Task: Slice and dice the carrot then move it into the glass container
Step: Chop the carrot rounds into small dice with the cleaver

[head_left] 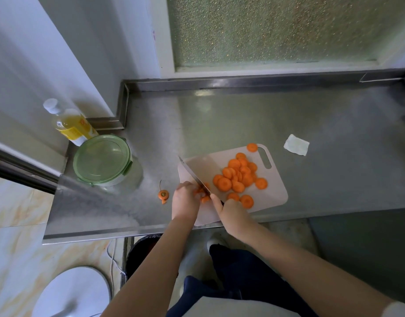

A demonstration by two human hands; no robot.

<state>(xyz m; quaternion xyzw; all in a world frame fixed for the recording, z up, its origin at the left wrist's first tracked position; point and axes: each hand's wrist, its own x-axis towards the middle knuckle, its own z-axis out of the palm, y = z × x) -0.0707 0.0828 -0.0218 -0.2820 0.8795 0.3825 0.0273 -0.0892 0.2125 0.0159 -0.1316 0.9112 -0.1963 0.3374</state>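
Several orange carrot rounds (239, 176) lie heaped on the pale cutting board (273, 193), with one round (252, 147) at its far edge. My left hand (185, 199) holds a few carrot pieces (202, 194) down at the board's near left. My right hand (232, 212) grips the handle of a knife (193, 173), whose blade rests on those pieces. The glass container (103, 160), closed by a green lid, stands to the left on the steel counter.
The cut carrot top (163, 195) lies on the counter (311, 115) left of the board. A yellow bottle (70, 124) stands behind the container. A folded white cloth (296, 144) lies to the right. A dark bin (144, 250) sits under the counter edge.
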